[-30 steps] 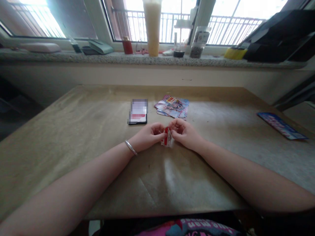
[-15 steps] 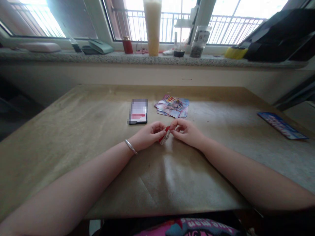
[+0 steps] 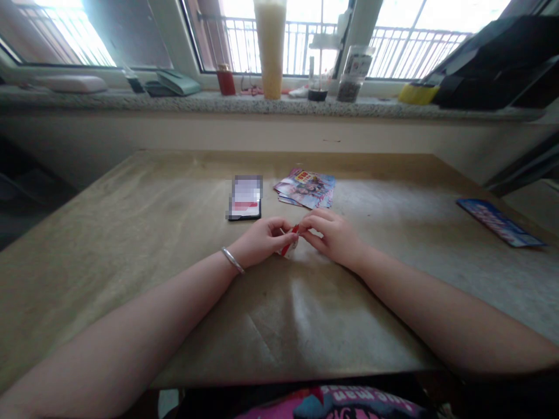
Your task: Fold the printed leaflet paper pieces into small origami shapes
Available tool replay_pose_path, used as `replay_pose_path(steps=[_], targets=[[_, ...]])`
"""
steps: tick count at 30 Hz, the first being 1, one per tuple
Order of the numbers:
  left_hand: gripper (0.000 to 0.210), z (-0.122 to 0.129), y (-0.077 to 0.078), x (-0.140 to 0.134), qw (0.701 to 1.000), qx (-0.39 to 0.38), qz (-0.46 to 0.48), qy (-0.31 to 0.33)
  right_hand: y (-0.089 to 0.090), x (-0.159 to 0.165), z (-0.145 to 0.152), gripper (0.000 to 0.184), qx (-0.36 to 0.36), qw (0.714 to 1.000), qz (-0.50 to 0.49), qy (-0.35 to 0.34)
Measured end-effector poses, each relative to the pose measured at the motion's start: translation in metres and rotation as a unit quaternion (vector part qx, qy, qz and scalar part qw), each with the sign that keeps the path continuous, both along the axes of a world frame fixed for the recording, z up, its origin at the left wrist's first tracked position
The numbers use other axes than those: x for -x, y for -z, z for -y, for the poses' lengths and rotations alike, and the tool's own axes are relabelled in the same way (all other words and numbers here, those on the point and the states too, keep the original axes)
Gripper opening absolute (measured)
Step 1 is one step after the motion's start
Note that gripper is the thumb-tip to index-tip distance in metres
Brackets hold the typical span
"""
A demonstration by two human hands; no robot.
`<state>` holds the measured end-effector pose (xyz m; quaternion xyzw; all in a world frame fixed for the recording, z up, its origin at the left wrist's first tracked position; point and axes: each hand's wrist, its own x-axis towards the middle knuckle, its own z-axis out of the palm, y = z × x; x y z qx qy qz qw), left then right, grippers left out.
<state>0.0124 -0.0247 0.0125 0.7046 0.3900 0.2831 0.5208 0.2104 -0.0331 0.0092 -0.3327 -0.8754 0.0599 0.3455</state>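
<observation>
Between my hands is a small folded piece of red and white paper [image 3: 288, 249], held just above the table. My left hand [image 3: 268, 237], with a silver bangle on its wrist, pinches the paper between thumb and fingers. The thumb and fingertips of my right hand [image 3: 329, 234] are closed on its upper right corner. Part of the paper is hidden behind the left thumb. Just beyond the hands lies a loose stack of printed picture sheets [image 3: 308, 189]. A phone [image 3: 245, 198] with a blurred-out screen rests to the left of that stack.
The table [image 3: 218, 331] has a yellowish, shiny cover. At its right side lies a blue printed packet [image 3: 498, 224]. Along the stone windowsill [image 3: 174, 105] stand a tall pale tumbler [image 3: 271, 52], a red jar [image 3: 226, 80], a clear container [image 3: 353, 75] and a black bag [image 3: 493, 64].
My right hand has shifted slightly, its fingers now straighter over the paper's corner. The paper has turned a little, showing its red band differently. My left hand has moved slightly left.
</observation>
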Motion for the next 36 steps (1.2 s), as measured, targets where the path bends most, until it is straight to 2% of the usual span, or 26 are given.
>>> replay_pose_path(steps=[3,10,19,26,36], targets=[[0.034,0.000,-0.001,0.000,1.000,0.004,0.008,0.000,0.000,-0.002,-0.001,0.017,-0.021,1.000,0.019,0.004],[0.030,0.001,-0.003,0.000,1.000,0.003,-0.002,-0.030,0.005,-0.001,-0.005,0.014,-0.044,0.998,-0.046,-0.023],[0.025,0.000,-0.002,-0.001,0.999,0.000,-0.007,-0.046,0.003,0.001,-0.002,0.013,-0.104,0.994,-0.020,0.012],[0.025,-0.001,0.006,-0.001,0.998,-0.033,-0.013,-0.055,0.005,0.000,-0.006,0.012,-0.067,0.997,-0.027,-0.029],[0.025,-0.001,0.003,-0.001,0.995,-0.053,-0.028,-0.076,0.009,0.005,-0.006,0.011,0.000,0.997,-0.079,0.006]])
